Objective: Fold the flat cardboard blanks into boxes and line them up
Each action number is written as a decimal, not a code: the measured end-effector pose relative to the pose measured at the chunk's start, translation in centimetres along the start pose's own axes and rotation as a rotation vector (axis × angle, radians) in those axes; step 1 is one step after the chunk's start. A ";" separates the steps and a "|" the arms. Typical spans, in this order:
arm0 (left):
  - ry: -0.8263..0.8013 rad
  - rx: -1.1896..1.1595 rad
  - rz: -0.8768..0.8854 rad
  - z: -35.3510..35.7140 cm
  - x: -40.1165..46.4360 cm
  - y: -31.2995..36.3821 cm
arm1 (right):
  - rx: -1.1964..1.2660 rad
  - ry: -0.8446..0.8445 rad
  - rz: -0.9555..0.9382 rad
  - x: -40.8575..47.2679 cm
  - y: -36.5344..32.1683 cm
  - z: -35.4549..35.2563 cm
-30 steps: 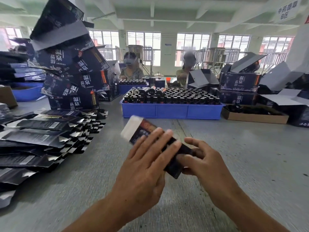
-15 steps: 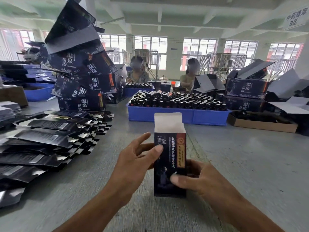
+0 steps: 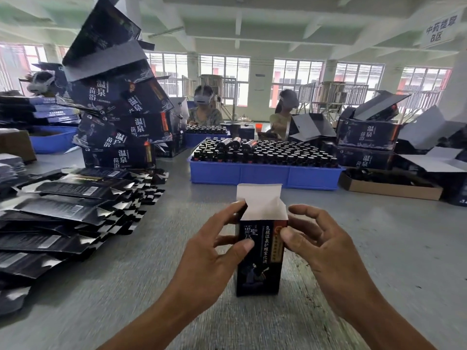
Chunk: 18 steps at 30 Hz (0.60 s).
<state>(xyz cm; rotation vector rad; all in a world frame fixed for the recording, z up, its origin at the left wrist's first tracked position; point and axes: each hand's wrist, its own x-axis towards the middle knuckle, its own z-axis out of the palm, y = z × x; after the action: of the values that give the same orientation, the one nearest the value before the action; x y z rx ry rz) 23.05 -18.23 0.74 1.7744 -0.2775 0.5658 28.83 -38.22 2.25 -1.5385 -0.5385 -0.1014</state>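
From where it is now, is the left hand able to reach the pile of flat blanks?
Probably yes. The left hand holds the upright box, but the flat blanks lie on its own side, with only bare table between.

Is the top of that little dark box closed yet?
No, open. The small box stands upright on the table, its white top flap sticking straight up.

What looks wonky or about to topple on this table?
The stack of large dark cartons at back left leans, its boxes skewed at different angles. Three bottles lie flat atop the upright ones in the blue tray.
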 end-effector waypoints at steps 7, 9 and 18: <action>-0.070 0.020 -0.042 -0.5 0.4 -0.2 | -0.100 -0.094 -0.111 -0.1 -0.3 -0.2; -0.081 0.007 -0.042 -0.7 0.5 -0.2 | -0.149 -0.120 -0.122 -0.2 -0.4 -0.2; 0.011 0.024 0.100 -0.3 0.4 1.0 | -0.133 -0.107 -0.144 -0.5 -0.8 0.3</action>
<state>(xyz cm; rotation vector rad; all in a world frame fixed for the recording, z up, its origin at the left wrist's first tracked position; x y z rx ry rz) 22.86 -18.18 1.80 1.7872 -0.3553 0.6521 28.03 -38.14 2.77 -1.6401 -0.7399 -0.1692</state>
